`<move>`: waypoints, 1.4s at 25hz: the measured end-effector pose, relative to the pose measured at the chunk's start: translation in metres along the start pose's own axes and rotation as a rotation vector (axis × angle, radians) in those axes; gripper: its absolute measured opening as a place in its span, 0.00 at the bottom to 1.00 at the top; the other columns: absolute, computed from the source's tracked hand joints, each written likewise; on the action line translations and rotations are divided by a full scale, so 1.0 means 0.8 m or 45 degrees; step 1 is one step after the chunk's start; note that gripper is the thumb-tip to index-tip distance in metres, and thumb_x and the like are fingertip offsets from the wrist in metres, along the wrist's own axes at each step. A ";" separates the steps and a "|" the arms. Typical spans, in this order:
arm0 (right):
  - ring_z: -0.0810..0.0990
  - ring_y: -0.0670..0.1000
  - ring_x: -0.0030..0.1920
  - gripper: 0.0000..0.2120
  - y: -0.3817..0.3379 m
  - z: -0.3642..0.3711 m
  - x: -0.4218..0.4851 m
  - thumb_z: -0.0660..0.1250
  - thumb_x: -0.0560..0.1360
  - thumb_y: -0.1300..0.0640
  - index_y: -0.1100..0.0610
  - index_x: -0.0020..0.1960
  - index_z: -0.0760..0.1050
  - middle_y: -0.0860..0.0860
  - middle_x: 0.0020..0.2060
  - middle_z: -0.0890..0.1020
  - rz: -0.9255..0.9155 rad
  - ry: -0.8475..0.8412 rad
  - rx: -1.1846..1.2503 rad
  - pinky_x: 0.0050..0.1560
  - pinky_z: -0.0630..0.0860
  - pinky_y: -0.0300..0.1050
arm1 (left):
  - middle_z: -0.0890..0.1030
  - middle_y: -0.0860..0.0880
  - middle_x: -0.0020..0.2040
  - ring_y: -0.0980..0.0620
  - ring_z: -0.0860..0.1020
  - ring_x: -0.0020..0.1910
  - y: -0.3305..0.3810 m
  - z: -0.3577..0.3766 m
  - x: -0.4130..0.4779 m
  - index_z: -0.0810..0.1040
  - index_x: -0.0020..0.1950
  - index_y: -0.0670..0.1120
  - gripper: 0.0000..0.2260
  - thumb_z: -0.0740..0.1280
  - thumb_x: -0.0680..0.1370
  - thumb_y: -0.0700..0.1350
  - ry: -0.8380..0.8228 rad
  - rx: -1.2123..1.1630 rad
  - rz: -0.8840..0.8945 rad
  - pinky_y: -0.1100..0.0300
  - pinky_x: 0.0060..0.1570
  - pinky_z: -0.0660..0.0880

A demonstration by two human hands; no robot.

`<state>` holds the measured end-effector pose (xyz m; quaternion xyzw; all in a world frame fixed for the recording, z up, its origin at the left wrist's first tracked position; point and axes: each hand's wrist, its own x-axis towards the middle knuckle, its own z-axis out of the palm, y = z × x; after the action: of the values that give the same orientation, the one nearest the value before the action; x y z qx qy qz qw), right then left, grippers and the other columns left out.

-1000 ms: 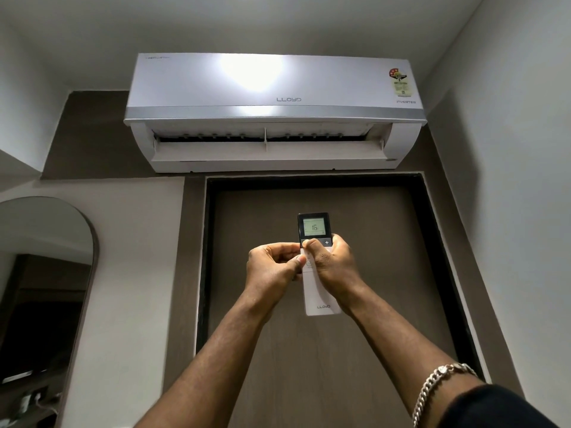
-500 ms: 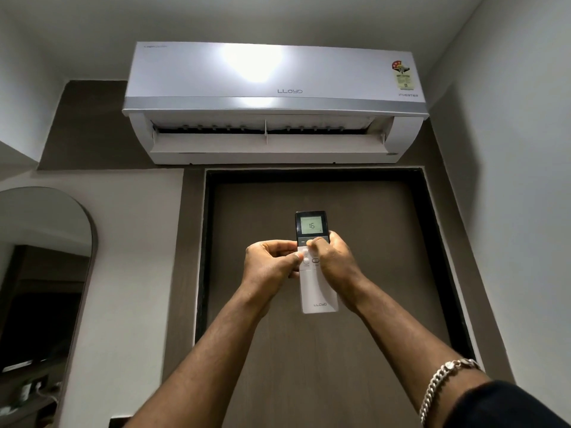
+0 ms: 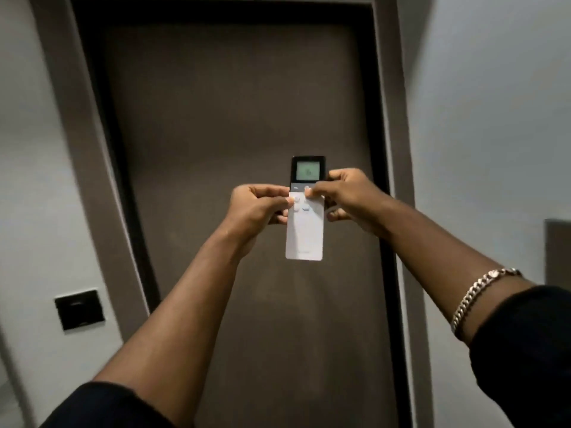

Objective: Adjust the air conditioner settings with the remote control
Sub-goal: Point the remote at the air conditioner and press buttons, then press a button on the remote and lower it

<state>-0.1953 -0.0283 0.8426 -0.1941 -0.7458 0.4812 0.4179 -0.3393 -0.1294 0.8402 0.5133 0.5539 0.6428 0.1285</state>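
- A dark brown door (image 3: 247, 118) fills the background inside a dark frame (image 3: 383, 149), with pale walls on both sides and a black switch plate (image 3: 79, 309) on the left wall.
- Open air surrounds the raised arms; nothing stands between them and the door.
- The remote control (image 3: 305, 223) is held upright mid-frame, long axis vertical, lit display end up, white end down.
- The left hand (image 3: 256, 211) pinches its left edge, thumb on the buttons.
- The right hand (image 3: 349, 199) grips its right edge, thumb on the upper buttons; a chain bracelet (image 3: 475, 299) circles that forearm.
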 end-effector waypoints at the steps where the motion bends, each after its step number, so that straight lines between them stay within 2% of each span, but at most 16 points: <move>1: 0.85 0.57 0.47 0.12 0.028 -0.011 -0.009 0.70 0.73 0.61 0.62 0.55 0.79 0.59 0.48 0.86 0.062 0.020 0.018 0.44 0.81 0.52 | 0.84 0.38 0.42 0.45 0.82 0.38 -0.022 0.015 -0.003 0.81 0.45 0.38 0.05 0.71 0.71 0.32 -0.047 0.010 -0.065 0.62 0.32 0.81; 3: 0.86 0.58 0.50 0.13 0.090 -0.035 -0.034 0.70 0.73 0.62 0.63 0.56 0.79 0.59 0.49 0.86 0.210 0.081 0.068 0.51 0.83 0.56 | 0.84 0.41 0.37 0.46 0.81 0.35 -0.075 0.060 -0.011 0.82 0.42 0.40 0.05 0.70 0.71 0.31 -0.142 -0.004 -0.201 0.63 0.31 0.80; 5: 0.86 0.58 0.50 0.13 0.154 -0.057 -0.065 0.72 0.72 0.62 0.63 0.56 0.79 0.60 0.49 0.87 0.356 0.168 0.100 0.46 0.85 0.52 | 0.84 0.45 0.34 0.49 0.80 0.33 -0.130 0.105 -0.023 0.82 0.39 0.41 0.07 0.69 0.70 0.30 -0.198 -0.013 -0.333 0.64 0.30 0.79; 7: 0.87 0.56 0.47 0.16 0.219 -0.082 -0.102 0.74 0.71 0.61 0.66 0.57 0.79 0.59 0.47 0.87 0.509 0.287 0.098 0.38 0.83 0.46 | 0.84 0.45 0.37 0.50 0.81 0.34 -0.188 0.159 -0.043 0.82 0.41 0.41 0.08 0.69 0.70 0.30 -0.296 0.018 -0.457 0.64 0.32 0.79; 9: 0.87 0.55 0.45 0.18 0.289 -0.112 -0.146 0.74 0.71 0.61 0.68 0.57 0.78 0.58 0.47 0.87 0.655 0.409 0.083 0.43 0.85 0.49 | 0.85 0.45 0.41 0.51 0.83 0.38 -0.248 0.222 -0.075 0.82 0.44 0.42 0.07 0.68 0.72 0.31 -0.433 0.057 -0.573 0.62 0.36 0.81; 12: 0.87 0.54 0.46 0.13 0.396 -0.154 -0.218 0.72 0.73 0.60 0.66 0.55 0.80 0.58 0.49 0.87 0.842 0.586 0.100 0.48 0.85 0.52 | 0.84 0.42 0.50 0.49 0.83 0.45 -0.329 0.317 -0.136 0.81 0.53 0.38 0.09 0.67 0.74 0.32 -0.571 0.099 -0.732 0.61 0.40 0.80; 14: 0.87 0.54 0.47 0.12 0.461 -0.176 -0.273 0.71 0.73 0.62 0.66 0.55 0.79 0.59 0.52 0.86 0.953 0.706 0.179 0.48 0.85 0.52 | 0.84 0.42 0.51 0.48 0.84 0.47 -0.377 0.376 -0.183 0.82 0.51 0.39 0.07 0.68 0.74 0.33 -0.635 0.099 -0.849 0.59 0.40 0.81; 17: 0.86 0.58 0.51 0.14 0.563 -0.196 -0.371 0.69 0.75 0.63 0.64 0.61 0.78 0.61 0.56 0.84 1.135 0.868 0.328 0.52 0.83 0.55 | 0.84 0.46 0.45 0.52 0.84 0.40 -0.458 0.459 -0.266 0.82 0.42 0.44 0.06 0.69 0.74 0.35 -0.756 0.193 -0.996 0.60 0.38 0.82; 19: 0.84 0.60 0.53 0.16 0.625 -0.203 -0.438 0.67 0.76 0.64 0.66 0.63 0.76 0.63 0.57 0.83 1.240 0.978 0.414 0.54 0.82 0.56 | 0.85 0.43 0.47 0.48 0.85 0.44 -0.516 0.506 -0.326 0.82 0.41 0.44 0.05 0.70 0.73 0.34 -0.793 0.237 -1.090 0.55 0.44 0.83; 22: 0.85 0.59 0.51 0.16 0.702 -0.203 -0.533 0.67 0.76 0.64 0.66 0.63 0.76 0.62 0.57 0.83 1.425 1.117 0.425 0.45 0.83 0.47 | 0.86 0.42 0.48 0.44 0.84 0.47 -0.594 0.554 -0.418 0.84 0.46 0.41 0.06 0.70 0.72 0.34 -0.902 0.310 -1.208 0.49 0.52 0.82; 25: 0.85 0.58 0.49 0.12 0.774 -0.195 -0.617 0.70 0.74 0.63 0.63 0.57 0.80 0.62 0.54 0.85 1.617 1.188 0.386 0.39 0.83 0.43 | 0.85 0.40 0.49 0.42 0.84 0.49 -0.665 0.587 -0.509 0.84 0.47 0.39 0.07 0.70 0.71 0.32 -0.993 0.358 -1.293 0.45 0.54 0.81; 28: 0.86 0.58 0.47 0.11 0.831 -0.177 -0.672 0.72 0.72 0.62 0.64 0.53 0.81 0.63 0.51 0.85 1.775 1.229 0.356 0.43 0.83 0.47 | 0.85 0.41 0.51 0.43 0.83 0.50 -0.714 0.603 -0.571 0.84 0.47 0.40 0.08 0.72 0.70 0.34 -0.987 0.480 -1.299 0.48 0.54 0.81; 31: 0.86 0.60 0.47 0.08 0.869 -0.162 -0.698 0.73 0.70 0.65 0.65 0.49 0.82 0.64 0.51 0.85 1.796 1.285 0.357 0.46 0.85 0.55 | 0.84 0.42 0.55 0.45 0.82 0.52 -0.750 0.611 -0.602 0.83 0.53 0.41 0.12 0.73 0.70 0.37 -1.024 0.580 -1.261 0.50 0.55 0.80; 33: 0.87 0.60 0.45 0.02 0.885 -0.158 -0.703 0.74 0.69 0.65 0.60 0.39 0.82 0.64 0.50 0.86 1.796 1.325 0.285 0.45 0.85 0.57 | 0.84 0.43 0.54 0.48 0.82 0.51 -0.766 0.616 -0.610 0.83 0.53 0.42 0.11 0.73 0.70 0.37 -1.059 0.599 -1.192 0.51 0.58 0.78; 35: 0.87 0.59 0.42 0.10 0.896 -0.154 -0.705 0.76 0.66 0.62 0.54 0.30 0.79 0.61 0.43 0.87 1.844 1.305 0.170 0.43 0.85 0.57 | 0.85 0.44 0.52 0.52 0.81 0.48 -0.773 0.617 -0.615 0.84 0.50 0.42 0.09 0.72 0.71 0.35 -1.094 0.625 -1.096 0.62 0.57 0.76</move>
<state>0.1478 -0.0192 -0.0112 -0.7848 -0.1320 0.5238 0.3040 0.0237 0.0149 -0.0060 0.4713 0.7398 0.1265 0.4633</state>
